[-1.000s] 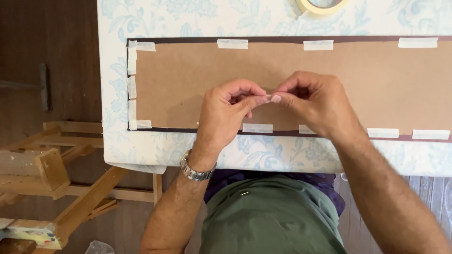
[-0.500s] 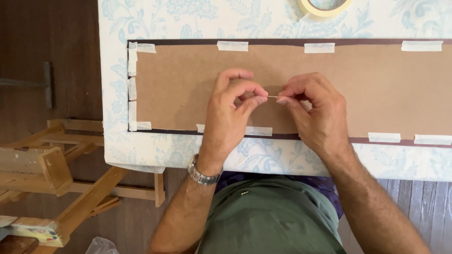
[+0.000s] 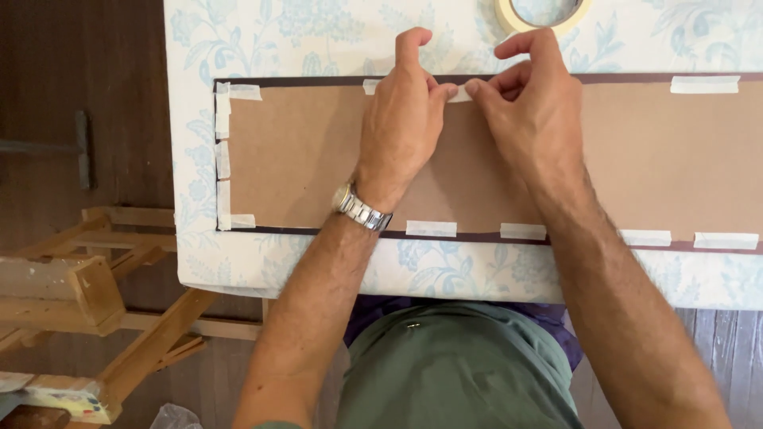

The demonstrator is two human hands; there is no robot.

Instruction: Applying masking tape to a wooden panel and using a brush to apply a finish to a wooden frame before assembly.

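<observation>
A long brown cardboard backing (image 3: 302,151) lies inside a dark frame (image 3: 318,80), fixed round its edge with short strips of pale masking tape. My left hand (image 3: 401,119) and my right hand (image 3: 532,107) meet at the far edge of the frame. Between their fingertips they pinch one small tape strip (image 3: 458,94), which stretches over the far border. A metal watch (image 3: 362,210) is on my left wrist. The roll of masking tape (image 3: 544,13) lies just beyond my right hand, partly cut off by the top of the view.
The frame rests on a table covered by a white cloth with pale blue flowers (image 3: 238,40). A wooden easel (image 3: 87,294) stands on the dark floor to the left. More tape strips (image 3: 644,237) line the near border.
Both hands moved from the middle of the cardboard to its far edge, carrying the small tape strip held between them.
</observation>
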